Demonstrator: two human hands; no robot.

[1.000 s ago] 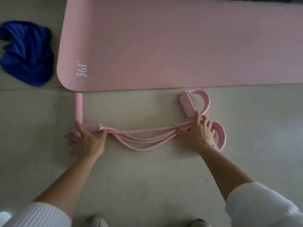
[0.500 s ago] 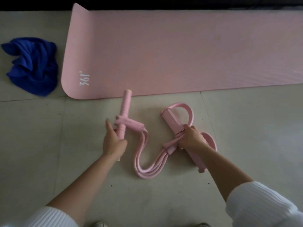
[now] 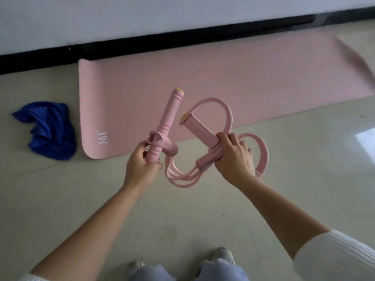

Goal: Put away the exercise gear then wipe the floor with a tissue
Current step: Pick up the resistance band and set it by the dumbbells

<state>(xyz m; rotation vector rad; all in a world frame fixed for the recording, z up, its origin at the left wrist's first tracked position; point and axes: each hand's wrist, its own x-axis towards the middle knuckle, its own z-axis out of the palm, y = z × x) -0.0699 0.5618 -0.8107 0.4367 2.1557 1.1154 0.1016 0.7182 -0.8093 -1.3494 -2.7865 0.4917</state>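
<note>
On my feed both hands hold the pink stretch band (image 3: 183, 151) in front of the body, above the floor (image 3: 304, 179). The left hand (image 3: 142, 169) has its fingers and thumb curled round the lower end of the ribbed handle (image 3: 170, 116), which tilts up and to the right, its yellow-tipped end over the mat. The right hand (image 3: 233, 159) grips the foot bar (image 3: 199, 130) at the middle, fingers wrapped over the spot where the cords join it. One foot loop (image 3: 227, 112) arches above that hand and a second loop (image 3: 263, 151) curves out to its right, partly hidden behind the knuckles. The cords (image 3: 182, 179) sag in a slack bundle between the two hands; I cannot tell whether their lowest bend touches the floor.

Beyond the band, the pink mat (image 3: 223, 74) lies flat and unrolled along the black skirting board (image 3: 162, 40) at the foot of a white wall (image 3: 142, 15), white lettering near its left corner. A crumpled blue cloth (image 3: 52, 130) sits on the floor just beside the mat's left end. At the bottom edge I make out two light shoes (image 3: 223, 255) and a white ribbed sleeve (image 3: 334, 258) on the right arm.
</note>
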